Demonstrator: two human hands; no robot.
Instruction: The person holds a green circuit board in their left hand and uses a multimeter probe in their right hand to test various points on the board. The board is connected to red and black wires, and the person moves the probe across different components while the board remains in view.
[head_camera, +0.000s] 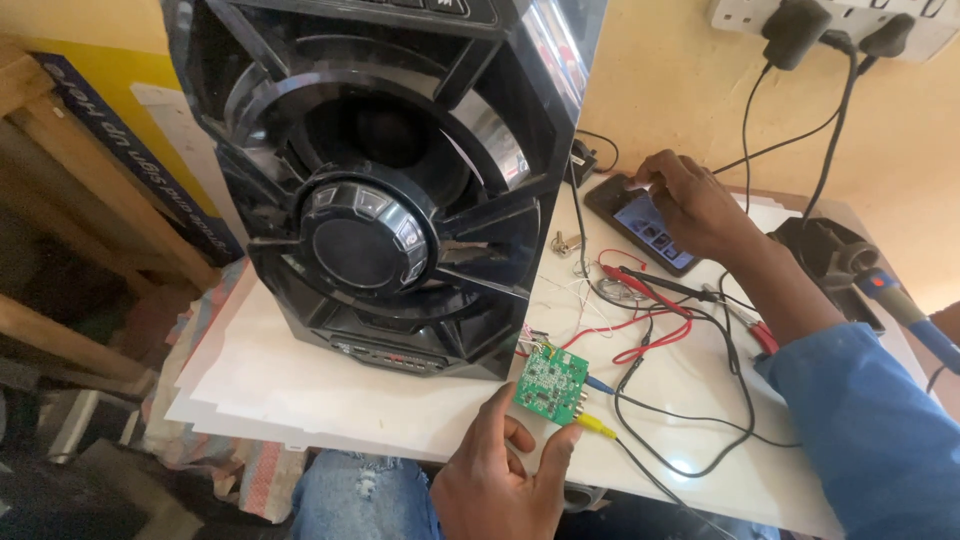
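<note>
- Head view: our left hand (500, 480) pinches a green board (551, 384) beside the speaker (385, 180).
- Our right hand (695, 205) holds nothing, fingers tapping the phone (640, 225).

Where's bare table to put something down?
Free: the white table strip in front of the speaker, left of the left hand holding the green board. Also a patch near the right edge, below the black cable loop. Crowded: between speaker and right hand on the phone, full of wires.
</note>
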